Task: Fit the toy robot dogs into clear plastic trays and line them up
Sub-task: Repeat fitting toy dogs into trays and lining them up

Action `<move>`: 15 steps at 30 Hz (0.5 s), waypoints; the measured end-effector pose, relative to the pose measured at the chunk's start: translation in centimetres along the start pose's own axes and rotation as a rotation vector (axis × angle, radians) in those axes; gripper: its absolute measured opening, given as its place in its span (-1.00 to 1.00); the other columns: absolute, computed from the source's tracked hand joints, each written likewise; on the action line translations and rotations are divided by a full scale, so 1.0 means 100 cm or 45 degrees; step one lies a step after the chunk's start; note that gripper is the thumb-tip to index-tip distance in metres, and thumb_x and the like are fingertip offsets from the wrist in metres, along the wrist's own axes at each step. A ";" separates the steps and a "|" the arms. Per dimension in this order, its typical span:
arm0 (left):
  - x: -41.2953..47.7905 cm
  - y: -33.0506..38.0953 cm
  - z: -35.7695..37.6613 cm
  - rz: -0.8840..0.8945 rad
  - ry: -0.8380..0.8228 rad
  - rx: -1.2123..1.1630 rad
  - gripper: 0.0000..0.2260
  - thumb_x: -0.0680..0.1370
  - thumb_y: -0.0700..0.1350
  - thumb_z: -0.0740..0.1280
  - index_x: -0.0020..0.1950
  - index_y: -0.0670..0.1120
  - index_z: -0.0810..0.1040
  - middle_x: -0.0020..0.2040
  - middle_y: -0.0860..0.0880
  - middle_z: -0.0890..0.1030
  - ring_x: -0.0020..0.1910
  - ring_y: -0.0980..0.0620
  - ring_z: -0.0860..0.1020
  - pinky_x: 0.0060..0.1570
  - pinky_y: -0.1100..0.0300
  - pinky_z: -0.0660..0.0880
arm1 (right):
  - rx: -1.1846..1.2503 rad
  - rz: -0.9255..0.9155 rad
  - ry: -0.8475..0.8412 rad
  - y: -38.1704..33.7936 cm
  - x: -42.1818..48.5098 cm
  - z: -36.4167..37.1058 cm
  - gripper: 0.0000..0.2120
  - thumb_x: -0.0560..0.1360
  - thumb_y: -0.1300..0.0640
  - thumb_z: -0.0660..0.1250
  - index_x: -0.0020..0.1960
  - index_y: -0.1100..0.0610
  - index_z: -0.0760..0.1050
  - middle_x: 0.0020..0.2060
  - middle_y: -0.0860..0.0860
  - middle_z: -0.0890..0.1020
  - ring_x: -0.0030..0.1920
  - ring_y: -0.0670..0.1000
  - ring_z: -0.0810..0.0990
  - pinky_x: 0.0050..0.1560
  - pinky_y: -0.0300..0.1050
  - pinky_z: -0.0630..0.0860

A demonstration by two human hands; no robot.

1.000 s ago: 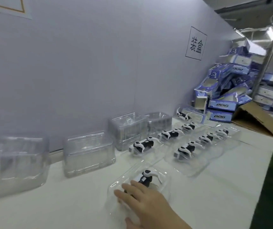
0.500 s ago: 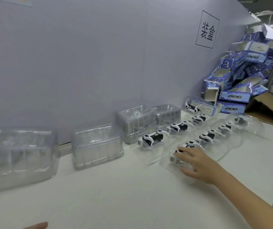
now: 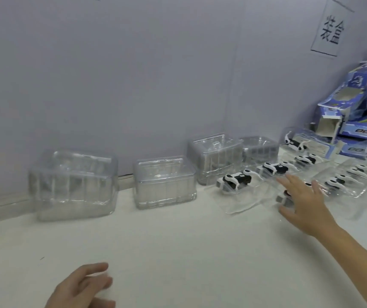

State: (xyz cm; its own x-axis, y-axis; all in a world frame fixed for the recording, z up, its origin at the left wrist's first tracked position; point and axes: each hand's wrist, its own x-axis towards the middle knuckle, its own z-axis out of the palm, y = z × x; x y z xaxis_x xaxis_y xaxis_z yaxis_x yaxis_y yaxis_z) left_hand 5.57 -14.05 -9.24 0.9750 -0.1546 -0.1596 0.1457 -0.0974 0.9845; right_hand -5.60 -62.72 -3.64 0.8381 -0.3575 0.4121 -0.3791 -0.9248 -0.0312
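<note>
Black-and-white toy robot dogs lie in clear plastic trays in two rows at the right of the white table [image 3: 178, 245]. The nearest dog of the back row [image 3: 235, 179] sits in its tray [image 3: 240, 203]; another dog [image 3: 274, 168] lies behind it. My right hand [image 3: 302, 202] is spread with straight fingers over the front row's nearest tray, and the dog under it [image 3: 285, 200] is mostly hidden. My left hand [image 3: 82, 287] hovers low at the bottom edge with loosely curled fingers and holds nothing.
Stacks of empty clear trays [image 3: 73, 185] [image 3: 164, 183] [image 3: 215, 161] stand along the grey wall. Blue DOG cartons [image 3: 360, 121] are piled at the far right. More trayed dogs [image 3: 335, 182] run toward the cartons. A paper sign [image 3: 332, 30] hangs on the wall.
My right hand slid the trayed dog from near me out to the front row and now lies flatter over it. My left hand has come into view at the bottom. The camera swung left.
</note>
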 end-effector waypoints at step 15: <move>-0.016 0.007 -0.004 -0.147 -0.154 -0.010 -0.86 0.51 -0.18 0.35 0.06 -0.05 0.58 -0.10 -0.12 0.66 -0.27 -0.19 0.69 -0.51 0.15 0.51 | -0.116 -0.507 -0.237 -0.279 0.087 0.038 -0.27 0.47 -0.26 0.33 0.52 -0.09 0.11 0.32 -0.04 0.39 0.37 0.05 0.36 0.40 0.02 0.18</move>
State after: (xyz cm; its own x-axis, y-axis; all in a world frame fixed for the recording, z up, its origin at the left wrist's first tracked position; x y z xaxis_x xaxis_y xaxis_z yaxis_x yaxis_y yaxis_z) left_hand 4.16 -13.51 -8.30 0.9244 -0.2603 -0.2788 0.2574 -0.1138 0.9596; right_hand 13.76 -40.49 -2.64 0.9788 -0.0008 0.2049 -0.0386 -0.9828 0.1807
